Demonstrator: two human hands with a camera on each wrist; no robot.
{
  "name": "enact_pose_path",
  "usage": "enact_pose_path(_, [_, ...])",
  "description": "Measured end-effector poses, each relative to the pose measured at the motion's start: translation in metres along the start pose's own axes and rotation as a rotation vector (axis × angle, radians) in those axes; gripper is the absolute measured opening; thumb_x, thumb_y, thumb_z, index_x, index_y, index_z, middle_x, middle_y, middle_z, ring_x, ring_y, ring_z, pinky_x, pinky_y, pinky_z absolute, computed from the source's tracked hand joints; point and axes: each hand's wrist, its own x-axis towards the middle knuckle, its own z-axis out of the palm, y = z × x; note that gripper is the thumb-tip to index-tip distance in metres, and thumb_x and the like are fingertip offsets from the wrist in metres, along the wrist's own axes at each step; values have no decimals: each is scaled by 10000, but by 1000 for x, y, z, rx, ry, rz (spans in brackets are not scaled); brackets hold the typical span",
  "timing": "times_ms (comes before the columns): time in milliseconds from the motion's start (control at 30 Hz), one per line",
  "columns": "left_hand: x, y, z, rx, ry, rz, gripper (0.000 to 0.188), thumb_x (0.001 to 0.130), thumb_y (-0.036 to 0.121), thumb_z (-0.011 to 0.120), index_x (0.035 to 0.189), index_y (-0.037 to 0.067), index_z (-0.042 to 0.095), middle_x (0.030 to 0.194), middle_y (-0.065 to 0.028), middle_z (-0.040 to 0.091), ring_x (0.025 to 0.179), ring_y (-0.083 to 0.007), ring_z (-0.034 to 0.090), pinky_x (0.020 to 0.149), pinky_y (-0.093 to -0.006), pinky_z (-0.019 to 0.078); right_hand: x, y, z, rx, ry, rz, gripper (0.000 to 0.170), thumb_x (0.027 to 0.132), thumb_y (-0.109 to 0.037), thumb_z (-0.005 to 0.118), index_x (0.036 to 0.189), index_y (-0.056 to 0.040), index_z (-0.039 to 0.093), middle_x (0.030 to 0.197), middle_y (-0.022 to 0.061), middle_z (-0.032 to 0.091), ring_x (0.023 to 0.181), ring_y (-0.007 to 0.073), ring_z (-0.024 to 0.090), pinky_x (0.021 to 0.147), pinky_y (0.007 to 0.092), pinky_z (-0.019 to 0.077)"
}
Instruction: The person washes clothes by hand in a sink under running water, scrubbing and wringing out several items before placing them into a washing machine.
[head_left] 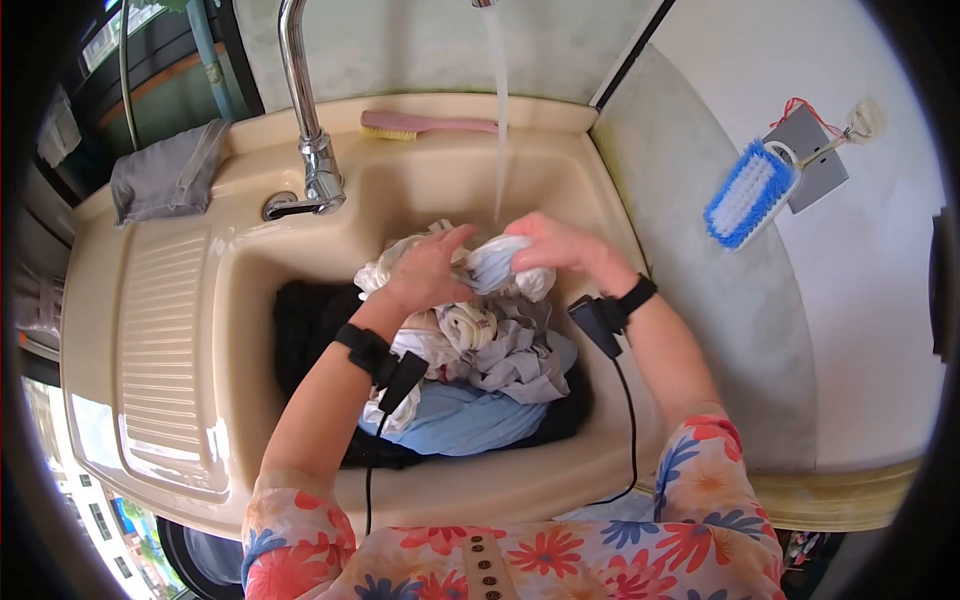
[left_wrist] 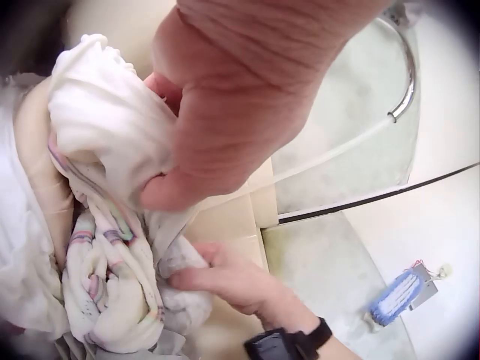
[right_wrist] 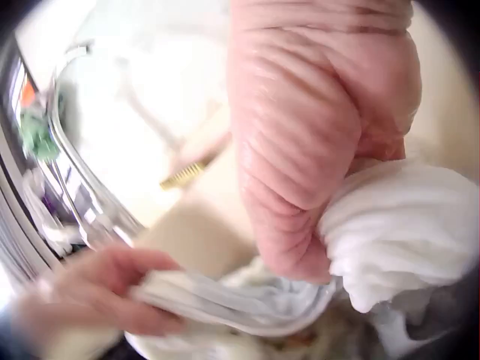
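A wide beige sink (head_left: 540,470) stands there, a heap of mixed laundry (head_left: 520,350) filling its basin. Behind, water runs from the tall chrome tap (head_left: 293,60); a pink brush (head_left: 440,123) lies on the back ledge. Above the heap, the left hand (head_left: 430,268) and right hand (head_left: 560,245) both grip one bunched, pale cloth (head_left: 492,265), fingers curled.

Laundry area, apparently domestic; head view: beige laundry sink (head_left: 245,250), heaped clothes (head_left: 510,350) at centre; ribbed washboard (head_left: 165,310), nine o'clock; chrome tap (head_left: 307,110), eleven; pink scrubbing brush (head_left: 435,124), twelve; blue-and-white brush (head_left: 750,195) hangs on wall (head_left: 865,330), two o'clock.
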Motion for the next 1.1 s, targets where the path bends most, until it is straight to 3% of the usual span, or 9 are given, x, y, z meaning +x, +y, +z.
enact_pose_path(100, [14,32,-8,-247,-218,-114,511,548,225,749,1009,57,607,882,-160,625,872,-284,595,813,-346,457,-23,-35,-14,268,4,-136,315,670,-103,602,959,23,597,829,46,620,744,113,553,701,243,450])
enact_pose_path(267, [33,13,-12,-446,-94,-253,368,549,234,722,855,41,651,753,-144,637,751,-306,612,716,-351,486,-35,-16,-24,55,67,-13,398,692,-153,653,1040,15,559,923,46,605,814,109,546,745,241,445])
enact_pose_path(367, [42,60,-47,-59,6,-88,352,543,141,658,880,42,632,736,-168,627,703,-296,615,697,-346,487,-32,-31,-7,-128,74,-71,527,693,-192,700,1138,2,496,991,42,582,871,111,537,781,251,441])
enact_pose_path(433, [49,84,-58,18,-19,-94,360,548,178,662,886,61,634,758,-160,626,730,-304,608,725,-363,475,-25,-40,-5,195,133,-178,653,633,-227,763,1171,-3,468,973,71,601,862,153,559,772,291,455])
enact_pose_path(567, [60,86,-62,310,18,-95,496,560,272,706,1019,119,596,894,-118,607,867,-277,581,822,-411,425,-24,-46,-11,251,221,-180,614,630,-132,745,1165,-4,473,997,75,588,887,148,553,790,272,445])
enact_pose_path(633, [57,68,-52,372,56,-101,547,568,305,718,1066,137,569,970,-102,573,939,-269,544,841,-434,407,-17,-24,-22,-59,483,68,569,602,-91,720,1121,-11,503,982,123,595,885,191,573,780,278,452])
enact_pose_path(733, [45,38,-35,406,46,-127,618,581,349,734,1134,165,530,1113,-87,503,1068,-272,463,865,-473,384,-7,17,-22,-197,674,98,554,593,-59,671,1119,-22,501,984,162,598,923,273,583,792,331,455])
enact_pose_path(933, [6,-10,11,355,-204,-152,599,635,403,686,1166,180,523,1238,-122,438,1179,-313,370,927,-490,345,32,100,51,-341,592,240,480,672,-48,575,1145,-54,496,1033,204,585,970,347,558,837,395,447])
enact_pose_path(1100, [-14,-35,48,330,-441,-183,493,746,527,506,1073,175,615,1208,-85,480,1210,-301,344,956,-546,275,38,128,71,-593,125,490,394,710,-62,532,1104,-48,544,1035,202,588,982,354,554,846,401,443])
